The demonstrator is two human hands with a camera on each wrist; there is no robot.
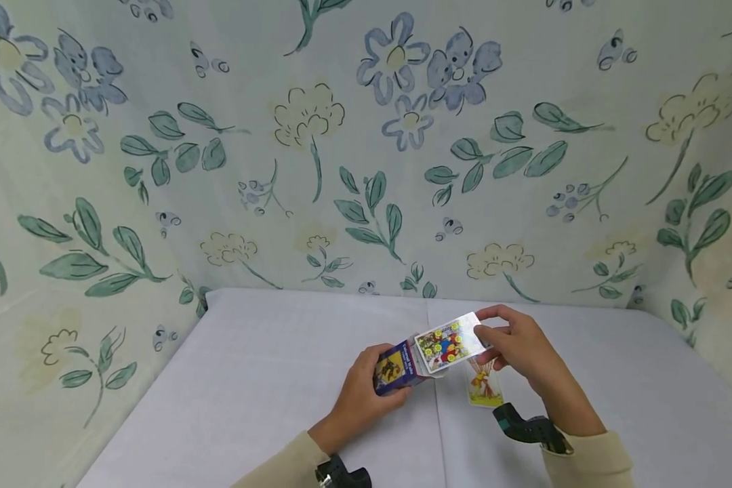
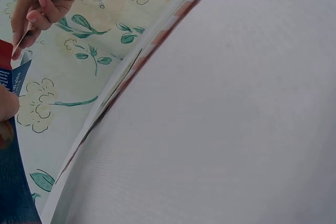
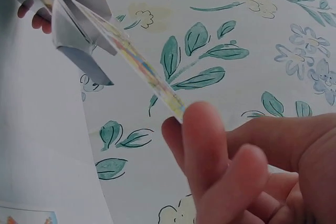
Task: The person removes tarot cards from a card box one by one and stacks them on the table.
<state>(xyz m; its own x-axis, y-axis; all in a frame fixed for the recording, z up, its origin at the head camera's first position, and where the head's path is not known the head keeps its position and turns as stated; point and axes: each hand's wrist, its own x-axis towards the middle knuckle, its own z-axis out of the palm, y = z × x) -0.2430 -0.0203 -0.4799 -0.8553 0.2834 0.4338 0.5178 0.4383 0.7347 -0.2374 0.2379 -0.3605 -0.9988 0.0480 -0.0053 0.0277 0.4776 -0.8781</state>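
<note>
White-covered table [image 1: 268, 366], two bare hands at work above it. Left hand [image 1: 362, 388] grasps a dark blue tarot card box [image 1: 395, 370], thumb along the near side, fingers wrapped round the far side; box tilted, picture face up, mouth toward the right hand. Right wrist view shows pale end flaps [image 3: 86, 69] folded outward, with a patch of red on the box beside them. Right hand [image 1: 520, 347] pinches one tarot card [image 1: 446, 343] by its outer end, thumb against fingers. Card face carries a crowded pattern of yellow discs over red and blue, white border all round. Its inner end sits right at the box mouth (whether a corner touches a flap, cannot tell). A second tarot card [image 1: 485, 388] lies face up on the table below the right hand, upper part hidden; a figure with a bundle of rods shows, yellow-green at the foot. Beige sleeves [image 1: 592, 462] on both arms; black wrist device [image 1: 531, 430] on the right, another [image 1: 343, 474] on the left. Behind the table, floral fabric [image 1: 250, 68]: blue blossoms, pale yellow flowers, green leaf sprigs.
</note>
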